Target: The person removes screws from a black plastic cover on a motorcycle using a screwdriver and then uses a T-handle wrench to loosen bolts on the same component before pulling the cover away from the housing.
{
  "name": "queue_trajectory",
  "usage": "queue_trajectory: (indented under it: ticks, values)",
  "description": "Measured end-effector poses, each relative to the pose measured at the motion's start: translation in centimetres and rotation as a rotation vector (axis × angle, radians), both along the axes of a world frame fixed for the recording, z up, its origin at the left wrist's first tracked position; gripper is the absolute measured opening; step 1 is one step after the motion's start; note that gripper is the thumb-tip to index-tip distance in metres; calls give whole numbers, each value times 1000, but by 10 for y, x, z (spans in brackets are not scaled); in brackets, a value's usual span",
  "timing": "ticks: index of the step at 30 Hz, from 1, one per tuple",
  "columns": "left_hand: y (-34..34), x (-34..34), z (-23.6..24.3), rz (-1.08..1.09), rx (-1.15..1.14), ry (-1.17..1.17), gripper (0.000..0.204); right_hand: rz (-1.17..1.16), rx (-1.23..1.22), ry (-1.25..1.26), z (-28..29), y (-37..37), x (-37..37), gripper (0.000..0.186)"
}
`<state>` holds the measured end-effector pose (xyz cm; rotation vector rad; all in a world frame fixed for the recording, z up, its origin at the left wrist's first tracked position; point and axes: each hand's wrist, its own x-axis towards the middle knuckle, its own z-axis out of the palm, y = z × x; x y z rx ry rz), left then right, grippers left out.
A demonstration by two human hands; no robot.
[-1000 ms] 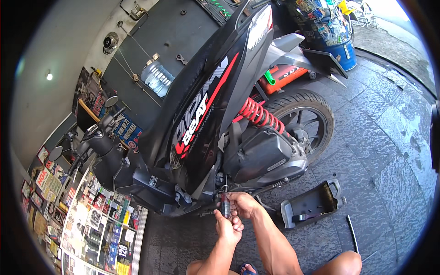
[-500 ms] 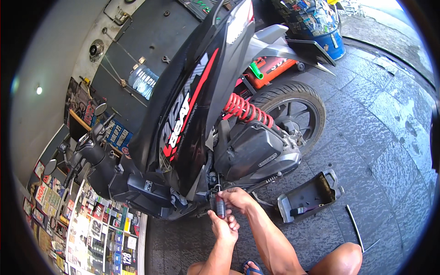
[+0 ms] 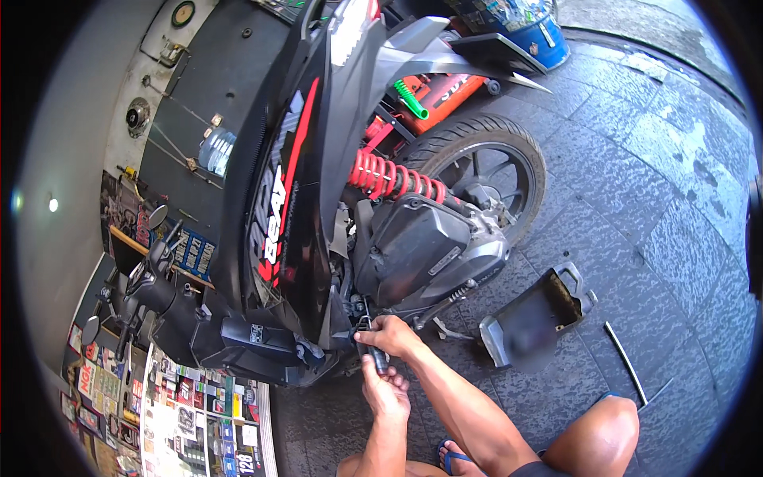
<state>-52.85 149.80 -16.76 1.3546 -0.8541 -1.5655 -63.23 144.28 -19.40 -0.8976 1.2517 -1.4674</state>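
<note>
Both of my hands are closed round a screwdriver (image 3: 377,360) with a thick dark handle. My right hand (image 3: 393,336) grips the upper part of the handle, near the shaft. Beneath it, my left hand (image 3: 386,391) wraps the lower end with curled fingers. The shaft reaches up into the lower side of a black scooter (image 3: 298,215), beside its engine cover (image 3: 421,238). Where the tip meets the scooter is too small and shaded to make out.
A red shock spring (image 3: 389,176) and the rear wheel (image 3: 534,171) lie beyond the engine cover. On the dark tiles to the right are a grey open plastic tray (image 3: 497,342) and a thin rod (image 3: 625,362). A glass display case (image 3: 187,421) stands at lower left.
The whole view has shifted, so the scooter sits further left and slightly higher. Both hands keep hold of the screwdriver, whose handle has turned and shows less red.
</note>
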Motion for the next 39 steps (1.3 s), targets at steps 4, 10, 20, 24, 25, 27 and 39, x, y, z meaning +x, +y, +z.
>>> queue_trajectory:
  ticks: [4,10,20,24,25,27,39]
  values:
    - [-6,6,-9,19,-106,-13,50,129,20,-362,-4,-12,1,44]
    - [0,2,1,-113,64,213,51,163,165,-808,-12,-24,3,23]
    - [-5,20,-10,-213,45,228,56,167,114,-915,-10,-17,5,17]
    - [4,1,2,-88,50,157,59,125,178,-903,-9,-22,4,19]
    - [3,0,1,-88,48,159,59,92,185,-884,-9,-21,4,18]
    - [-1,0,-4,26,-7,-10,53,38,190,-850,-11,-24,8,20]
    - [-14,9,-2,47,-652,-620,24,18,120,-944,-11,-20,13,20]
